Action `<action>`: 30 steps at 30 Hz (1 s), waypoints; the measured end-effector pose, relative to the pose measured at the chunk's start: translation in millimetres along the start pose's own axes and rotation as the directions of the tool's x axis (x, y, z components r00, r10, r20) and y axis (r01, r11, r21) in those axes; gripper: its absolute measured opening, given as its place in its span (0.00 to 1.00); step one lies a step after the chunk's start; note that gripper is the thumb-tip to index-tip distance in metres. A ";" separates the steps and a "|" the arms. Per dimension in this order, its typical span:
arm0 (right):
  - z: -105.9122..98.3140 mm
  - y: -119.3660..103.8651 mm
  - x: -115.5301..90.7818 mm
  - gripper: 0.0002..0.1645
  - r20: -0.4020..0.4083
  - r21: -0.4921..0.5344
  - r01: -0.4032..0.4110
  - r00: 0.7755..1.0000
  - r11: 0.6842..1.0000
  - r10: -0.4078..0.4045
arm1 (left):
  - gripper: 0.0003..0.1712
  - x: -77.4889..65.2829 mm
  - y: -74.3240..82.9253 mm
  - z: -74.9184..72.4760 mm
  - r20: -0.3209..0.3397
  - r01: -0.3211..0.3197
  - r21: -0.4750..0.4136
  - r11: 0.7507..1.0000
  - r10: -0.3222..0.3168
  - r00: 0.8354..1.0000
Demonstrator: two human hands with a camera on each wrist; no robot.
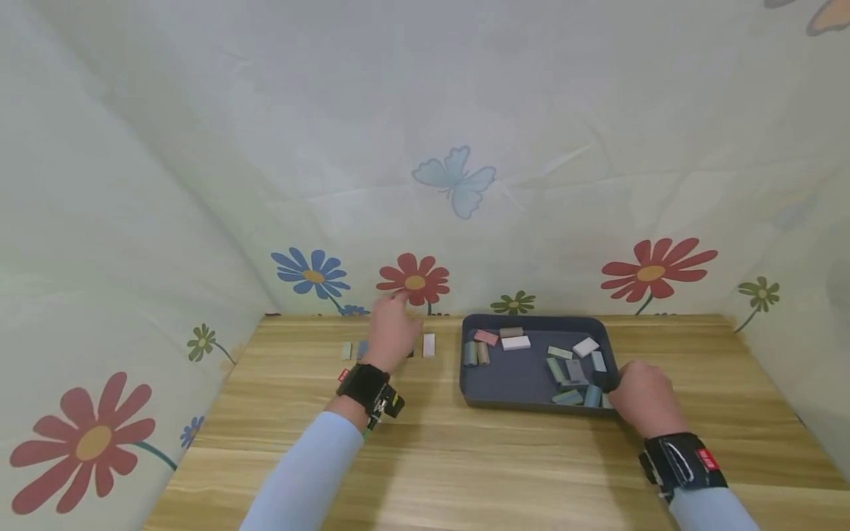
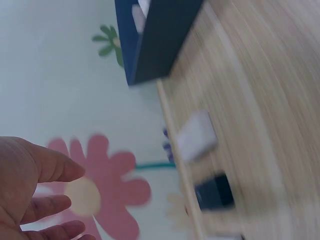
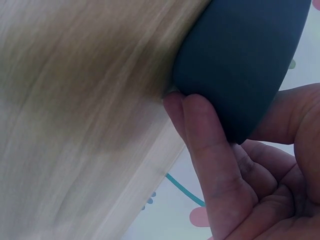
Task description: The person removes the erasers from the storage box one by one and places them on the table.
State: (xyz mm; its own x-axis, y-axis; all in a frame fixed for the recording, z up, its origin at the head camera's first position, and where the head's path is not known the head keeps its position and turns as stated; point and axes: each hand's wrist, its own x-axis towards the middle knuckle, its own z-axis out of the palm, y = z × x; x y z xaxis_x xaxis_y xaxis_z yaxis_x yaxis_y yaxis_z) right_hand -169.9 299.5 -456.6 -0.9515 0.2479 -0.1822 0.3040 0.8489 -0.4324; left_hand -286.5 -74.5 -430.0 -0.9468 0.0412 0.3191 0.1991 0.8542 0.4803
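Note:
My left hand [image 1: 393,332] hovers over a short row of small blocks at the back left of the table, its fingers loosely extended and holding nothing. Beside it lie a pale green block [image 1: 347,350], a blue block [image 1: 362,349] and a white block [image 1: 429,345]; the hand partly hides the row. A dark block [image 2: 215,192] shows near the white one in the left wrist view. My right hand [image 1: 647,398] grips the front right corner of a dark tray [image 1: 508,380]. In the right wrist view, fingertips press the outer wall, with the thumb over the rim.
Inside the tray, several blocks crowd the right side, among them a grey one [image 1: 575,371]. A pink block [image 1: 486,337] and a white block [image 1: 516,343] lie at its back left. A flower-printed cloth [image 1: 531,243] rises behind the wooden table [image 1: 478,457].

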 end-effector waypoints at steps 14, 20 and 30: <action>-0.4 2.5 -0.5 0.12 -0.020 0.011 0.007 1.000 1.000 -0.007 | 0.27 -15.1 94.6 42.7 0.193 -0.186 -0.048 0.981 0.192 0.962; 3.6 2.5 -1.8 0.11 -0.016 0.015 0.006 1.000 1.000 -0.006 | 0.28 -22.0 106.7 67.4 0.271 -0.271 0.025 0.962 0.254 0.928; 1.3 0.1 -0.4 0.14 -0.011 -0.002 -0.026 1.000 1.000 0.026 | 0.24 -20.5 117.1 103.4 0.411 -0.362 0.064 0.930 0.306 0.859</action>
State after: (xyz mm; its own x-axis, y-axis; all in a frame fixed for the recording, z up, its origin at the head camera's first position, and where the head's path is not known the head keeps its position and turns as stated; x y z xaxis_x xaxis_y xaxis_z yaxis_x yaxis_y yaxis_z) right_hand -169.5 299.0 -457.8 -0.9439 0.2745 -0.1838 0.3281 0.8432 -0.4259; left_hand -269.8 78.2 -464.8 -0.8562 0.5097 0.0846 0.5114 0.8127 0.2792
